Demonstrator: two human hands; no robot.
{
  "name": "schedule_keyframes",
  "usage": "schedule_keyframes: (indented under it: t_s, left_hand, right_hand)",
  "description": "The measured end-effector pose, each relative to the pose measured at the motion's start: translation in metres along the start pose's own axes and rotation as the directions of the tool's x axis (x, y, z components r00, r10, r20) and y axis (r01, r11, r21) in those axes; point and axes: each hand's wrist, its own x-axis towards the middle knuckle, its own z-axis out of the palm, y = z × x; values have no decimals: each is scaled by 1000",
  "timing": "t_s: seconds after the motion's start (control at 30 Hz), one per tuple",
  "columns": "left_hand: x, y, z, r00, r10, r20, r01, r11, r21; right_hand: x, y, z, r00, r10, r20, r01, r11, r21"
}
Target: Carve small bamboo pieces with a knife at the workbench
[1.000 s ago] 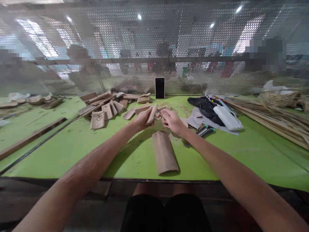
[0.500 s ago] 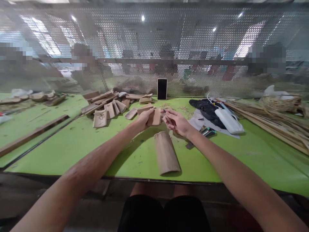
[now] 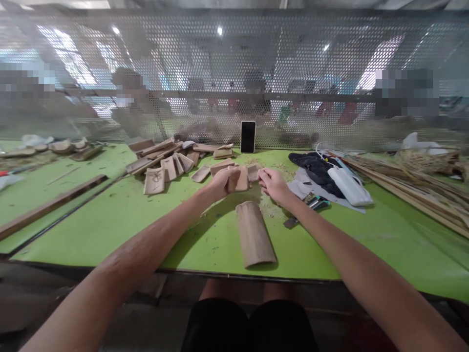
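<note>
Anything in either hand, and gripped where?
Left hand: a bamboo piece, gripped by its left edge. Right hand: curled shut; whether it holds anything can't be told.

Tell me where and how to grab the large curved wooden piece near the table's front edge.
Probably best from above, the grip straddling its middle and closing on both long edges: the curved wooden piece lies humped side up on the green table, its length running near to far, both long sides unobstructed.
</note>
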Motion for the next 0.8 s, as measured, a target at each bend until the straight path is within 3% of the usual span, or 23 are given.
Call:
schedule_keyframes:
  t_s: [0.2,0.47,0.67,0.8]
  left_hand:
    - [-4,6,-1,1000,5,20,-6,999,48]
    - [6,-1,-9,1000,-15,-5,15,999,30]
    - [5,-2,-10,998,22,50,-26,997,74]
    - [3,-3,-8,998,34,46,-38,994,103]
  right_hand:
    - [-10,-16,5,973,-224,63,231,892,-388]
    - [-12,-20,7,991,-46,124,57,994,-90]
    - [-14,-25,7,984,-74,163,90,992,-93]
    - [-12,-23,7,986,-35,163,44,998,-53]
